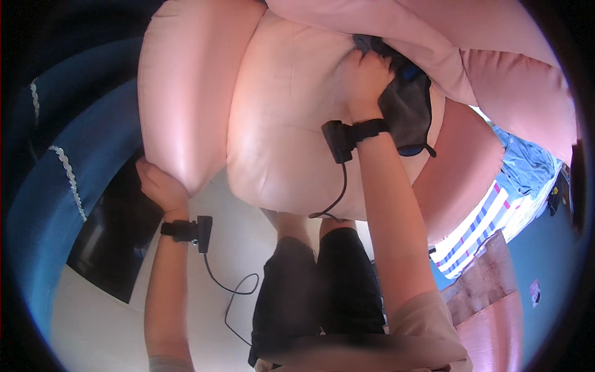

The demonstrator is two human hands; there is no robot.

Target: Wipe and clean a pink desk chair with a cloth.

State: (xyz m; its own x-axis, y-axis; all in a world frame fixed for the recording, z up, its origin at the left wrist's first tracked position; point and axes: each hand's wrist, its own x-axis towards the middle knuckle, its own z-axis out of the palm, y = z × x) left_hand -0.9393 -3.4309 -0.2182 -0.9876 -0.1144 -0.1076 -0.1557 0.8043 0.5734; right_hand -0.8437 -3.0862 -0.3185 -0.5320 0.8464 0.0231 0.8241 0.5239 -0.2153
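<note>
In front of me stands a pink padded armchair or sofa [288, 116] with a thick seat cushion and rounded arms. My left hand [160, 186] presses against the lower front of the left padded arm, its fingers wrapped partly round the outer side. Over the right part of the seat, my right hand [369, 76] is closed on a bunched edge of dark grey and black cloth [409, 111] with blue patches. The rest of that cloth hangs over the seat beside my wrist. Each wrist wears a black strap with a small cabled device.
At the left are a blue curtain or cover [93, 135] with white trim and a glossy black panel [116, 237]. To the right lie a striped sheet [479, 228], blue crumpled fabric [525, 162] and a brown cloth [488, 279]. Cables dangle near my legs.
</note>
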